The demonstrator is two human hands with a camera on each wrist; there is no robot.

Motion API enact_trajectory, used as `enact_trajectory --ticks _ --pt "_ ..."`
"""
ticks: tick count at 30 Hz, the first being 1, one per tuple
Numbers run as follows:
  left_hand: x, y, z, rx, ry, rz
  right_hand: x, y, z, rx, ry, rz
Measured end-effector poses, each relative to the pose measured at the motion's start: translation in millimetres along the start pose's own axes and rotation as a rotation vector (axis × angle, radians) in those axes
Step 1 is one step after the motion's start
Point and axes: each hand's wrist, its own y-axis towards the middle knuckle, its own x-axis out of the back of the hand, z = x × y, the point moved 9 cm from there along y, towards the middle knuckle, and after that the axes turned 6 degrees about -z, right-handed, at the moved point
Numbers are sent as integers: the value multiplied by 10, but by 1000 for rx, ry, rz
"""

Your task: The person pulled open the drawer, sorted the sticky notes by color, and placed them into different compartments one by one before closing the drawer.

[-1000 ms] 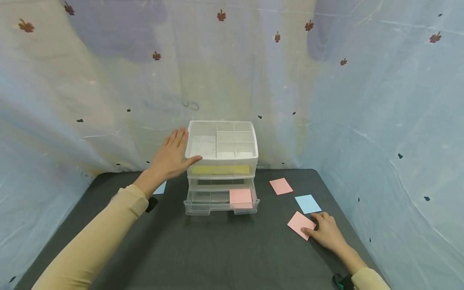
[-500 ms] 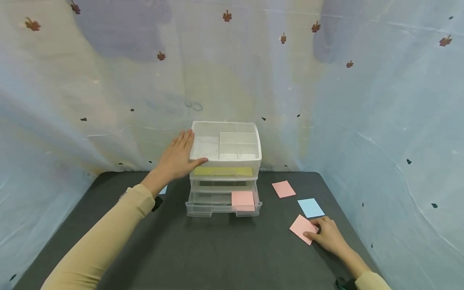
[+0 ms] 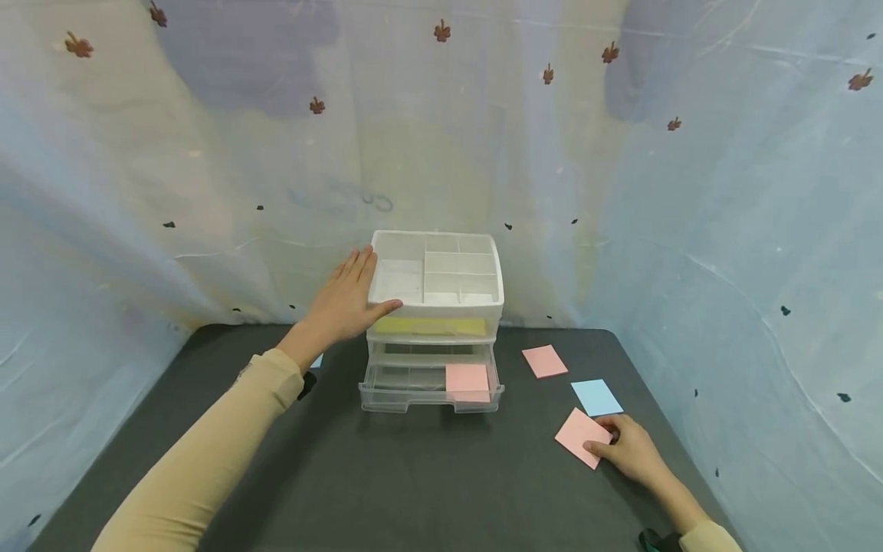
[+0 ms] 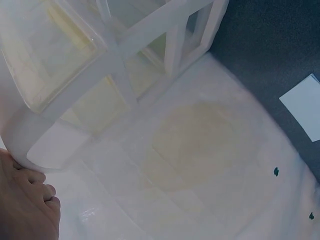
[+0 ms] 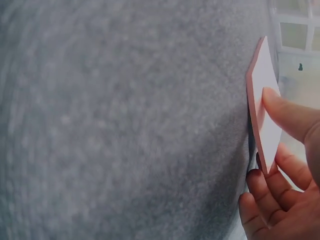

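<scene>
My left hand [image 3: 341, 300] rests on the top left edge of a white drawer organizer [image 3: 434, 308], fingers straight along its side and thumb over the front rim. Its lowest clear drawer [image 3: 407, 399] is pulled out, with a pink sticky note pad [image 3: 467, 382] at the drawer's right. Near the table's right side, my right hand [image 3: 636, 454] pinches another pink sticky note pad [image 3: 578, 435] at its near right corner. In the right wrist view the thumb lies on that pad's [image 5: 267, 100] face, with fingers at its lower edge.
Behind the held pad lies a blue sticky note pad [image 3: 596, 397], and farther back a third pink one [image 3: 545, 361]. Left of the organizer, a light blue note [image 4: 305, 107] lies on the dark table [image 3: 414, 483]. A patterned curtain [image 3: 441, 138] hangs behind.
The head view has shifted slightly, so everything sits a little farther right. My left forearm covers more of the blue note at left. Both hands keep their places on the organizer and pad.
</scene>
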Motion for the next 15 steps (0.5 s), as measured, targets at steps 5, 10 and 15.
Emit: enact_trajectory --ticks 5,10,15 --pt "8 9 0 -4 -4 3 35 -23 1 -43 44 -32" --pt "6 7 0 2 5 18 76 -48 37 -50 79 -77" --pt "41 -8 -31 7 7 25 130 -78 97 -75 131 -118"
